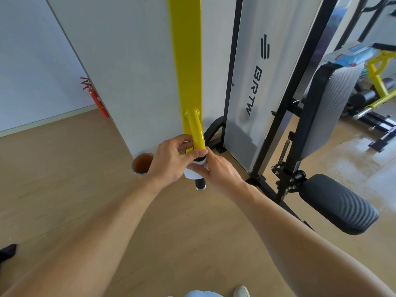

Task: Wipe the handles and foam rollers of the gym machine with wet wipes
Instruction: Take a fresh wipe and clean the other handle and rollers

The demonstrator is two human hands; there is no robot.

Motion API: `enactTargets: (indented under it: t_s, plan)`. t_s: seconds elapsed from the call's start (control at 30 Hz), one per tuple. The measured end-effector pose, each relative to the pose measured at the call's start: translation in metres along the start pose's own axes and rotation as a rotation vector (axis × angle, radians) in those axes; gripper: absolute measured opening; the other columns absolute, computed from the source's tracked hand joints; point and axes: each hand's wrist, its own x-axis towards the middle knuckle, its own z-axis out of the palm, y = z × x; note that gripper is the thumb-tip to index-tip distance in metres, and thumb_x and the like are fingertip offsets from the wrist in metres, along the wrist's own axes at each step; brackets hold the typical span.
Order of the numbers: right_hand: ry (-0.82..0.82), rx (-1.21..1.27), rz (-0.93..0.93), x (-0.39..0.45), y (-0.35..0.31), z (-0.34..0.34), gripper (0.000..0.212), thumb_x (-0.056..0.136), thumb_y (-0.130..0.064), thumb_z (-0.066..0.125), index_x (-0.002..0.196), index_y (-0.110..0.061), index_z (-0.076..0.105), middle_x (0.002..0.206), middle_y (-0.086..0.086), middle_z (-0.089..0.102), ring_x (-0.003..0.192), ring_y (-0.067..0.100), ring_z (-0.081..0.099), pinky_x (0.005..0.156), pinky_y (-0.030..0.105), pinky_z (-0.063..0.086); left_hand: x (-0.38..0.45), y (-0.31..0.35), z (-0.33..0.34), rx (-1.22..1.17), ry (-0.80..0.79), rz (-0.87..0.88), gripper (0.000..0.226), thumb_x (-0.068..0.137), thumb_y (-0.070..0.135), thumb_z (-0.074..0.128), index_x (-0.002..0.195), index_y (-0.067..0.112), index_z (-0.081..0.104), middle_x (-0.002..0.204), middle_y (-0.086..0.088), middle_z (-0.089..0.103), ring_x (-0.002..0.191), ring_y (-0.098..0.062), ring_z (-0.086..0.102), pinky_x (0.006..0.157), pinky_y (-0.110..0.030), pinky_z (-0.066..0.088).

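Both bare hands meet at the black handle grip [200, 183] that hangs at the lower end of the yellow machine arm [186, 61], where a short curved yellow tube [196, 131] joins the arm to the grip. A white wet wipe [191, 173] is wrapped around the upper part of the grip; only the grip's lower black end with its metal cap shows below the hands. The left hand [169, 161] comes in from the left of the grip, its fingers [182, 141] curled closed around the wipe and the top of the grip, thumb pressed across the front. The right hand [218, 172] comes in from the right of the grip, its fingers closed on the wipe as well, thumb lying over the white fold and touching the left thumb. Just left of the grip, on the wooden floor [85, 179], stands a round metal-rimmed bin [141, 163] with an orange-brown inside. Right of the grip rises the black machine frame [276, 129] with its silver cover panel [261, 78], and beyond it a grey back pad [330, 108] and a black seat pad [340, 202]. A blue wet wipe pack [351, 54] lies on top of the back pad. Far left of the grip, a red fire extinguisher [96, 99] stands against the wall.
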Motion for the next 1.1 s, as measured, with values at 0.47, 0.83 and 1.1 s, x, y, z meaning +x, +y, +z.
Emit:
enactTargets:
  t_s: [0.47, 0.83, 1.1]
  plan:
    - [0.099, 0.06, 0.106, -0.005, 0.014, 0.034, 0.043, 0.1, -0.06, 0.042, 0.12, -0.022, 0.046, 0.087, -0.001, 0.069, 0.077, 0.021, 0.063, 0.065, 0.036, 0.05, 0.004, 0.0, 0.002, -0.025, -0.001, 0.011, 0.04, 0.081, 0.049, 0.076, 0.114, 0.026, 0.073, 0.111, 0.011, 0.077, 0.109, -0.004, 0.069, 0.076, 0.0, 0.044]
    - [0.027, 0.319, 0.084, -0.005, 0.012, 0.032, 0.023, 0.102, -0.047, 0.049, 0.115, -0.028, 0.051, 0.09, -0.007, 0.066, 0.074, 0.007, 0.062, 0.067, 0.028, 0.049, 0.0, -0.003, 0.005, -0.014, 0.024, 0.035, 0.039, 0.083, 0.049, 0.075, 0.115, 0.026, 0.072, 0.11, 0.012, 0.076, 0.105, -0.004, 0.069, 0.074, 0.004, 0.042]
    - [0.093, 0.428, 0.043, -0.007, 0.006, 0.029, 0.017, 0.103, -0.041, 0.051, 0.112, -0.029, 0.044, 0.077, -0.013, 0.059, 0.065, -0.003, 0.059, 0.058, 0.012, 0.041, -0.005, -0.001, 0.007, 0.009, 0.038, 0.055, 0.032, 0.085, 0.049, 0.072, 0.113, 0.032, 0.075, 0.104, 0.018, 0.076, 0.094, 0.019, 0.061, 0.078, -0.001, 0.044]
